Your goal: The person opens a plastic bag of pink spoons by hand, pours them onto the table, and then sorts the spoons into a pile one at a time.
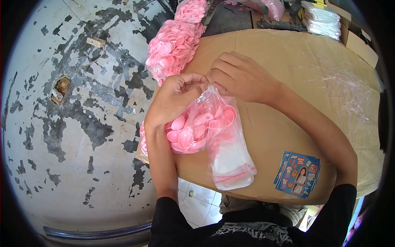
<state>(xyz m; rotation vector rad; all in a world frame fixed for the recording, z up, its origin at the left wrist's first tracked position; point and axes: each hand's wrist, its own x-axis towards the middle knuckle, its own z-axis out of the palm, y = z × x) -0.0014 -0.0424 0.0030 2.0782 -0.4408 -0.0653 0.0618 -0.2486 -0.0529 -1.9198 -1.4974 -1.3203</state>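
Note:
Both hands meet at the gathered top of a clear plastic bag point(187, 129) full of pink plastic spoons. My left hand point(175, 96) has its fingers closed on the bag's neck from the left. From the right, my right hand point(238, 78) pinches the same neck, its fingers curled and the fingertips partly hidden. Just below and to the right of the spoons lies a stack of flat clear bags point(232, 164) with a pink strip near the lower edge. A small pile of blue printed cards point(298, 175) rests near the table's front edge.
More filled bags of pink spoons point(173, 49) stand at the table's back left. Thin clear strips point(349, 90) lie scattered on the brown table cover point(284, 45) at right. Stacked plastic packets point(323, 20) and a cardboard box point(360, 47) are at the back right. A peeling wall point(82, 136) borders the left.

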